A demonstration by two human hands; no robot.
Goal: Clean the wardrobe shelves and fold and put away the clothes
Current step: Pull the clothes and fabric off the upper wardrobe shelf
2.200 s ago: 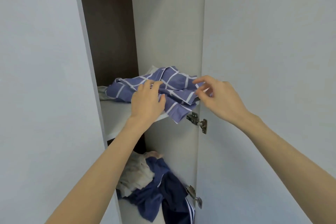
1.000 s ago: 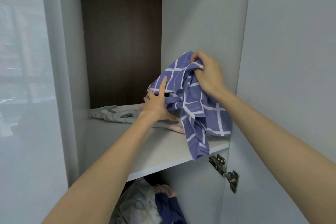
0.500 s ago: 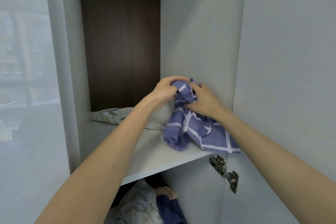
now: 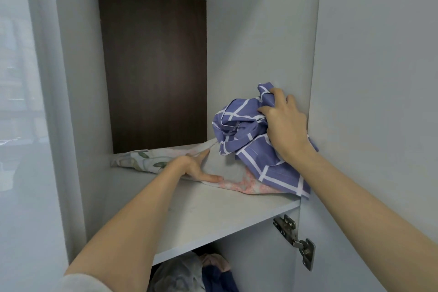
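Blue checked garment [image 4: 272, 166], clenched in fingers of right hand [image 4: 284, 125]: lift clear while pinning floral cloth [image 4: 142, 161] to shelf [image 4: 213, 216] with flat left hand [image 4: 193, 167].

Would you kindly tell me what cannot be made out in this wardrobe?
Head view, floral cloth: right part hidden under the checked garment.
Head view, lower clothes: cut off by the shelf and bottom edge.
Head view, right hand: fingertips buried in the garment.

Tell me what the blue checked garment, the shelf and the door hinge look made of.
The blue checked garment: thin woven cloth, likely cotton; it bunches into soft creases. The shelf: board with matt pale-grey laminate, probably; flat, straight-edged. The hinge: bright metal, likely steel; glints, shows screw heads.
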